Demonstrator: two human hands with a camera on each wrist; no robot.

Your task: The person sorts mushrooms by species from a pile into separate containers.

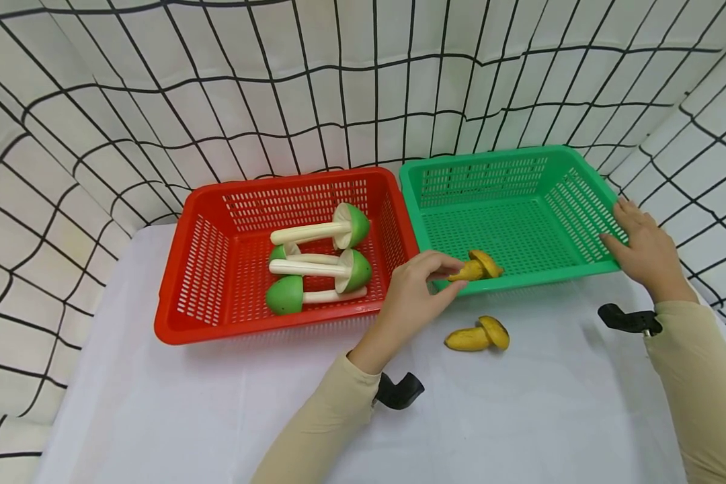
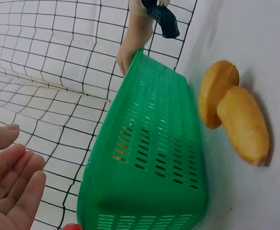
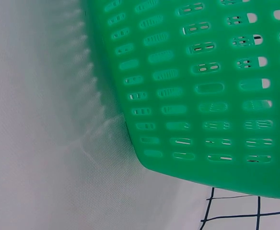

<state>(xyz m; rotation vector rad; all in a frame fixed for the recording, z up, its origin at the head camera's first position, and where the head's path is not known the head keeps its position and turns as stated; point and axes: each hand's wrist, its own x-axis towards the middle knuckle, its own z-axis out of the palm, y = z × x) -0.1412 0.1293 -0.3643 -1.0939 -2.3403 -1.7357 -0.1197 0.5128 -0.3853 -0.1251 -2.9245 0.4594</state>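
Observation:
My left hand [image 1: 414, 296] is at the front left of the green basket [image 1: 556, 274], its thumb and fingers apart beside a yellow mushroom [image 1: 473, 270]. In the left wrist view the fingers [image 2: 22, 187] have nothing between them, and bits of yellow show through the basket's slots. Another yellow mushroom [image 1: 476, 336] lies on the cloth in front of the basket. My right hand [image 1: 647, 249] holds the basket's right rim, thumb on the inner side. The right wrist view takes in only the slotted basket wall [image 3: 178, 96], with the hand itself hidden.
A red basket [image 1: 168, 296] stands to the left, against the green one, with several green-capped mushrooms [image 1: 308, 269] inside. White cloth [image 1: 490, 417] covers the table. White curtain with a black grid pattern [image 1: 363, 87] hangs behind and at both sides.

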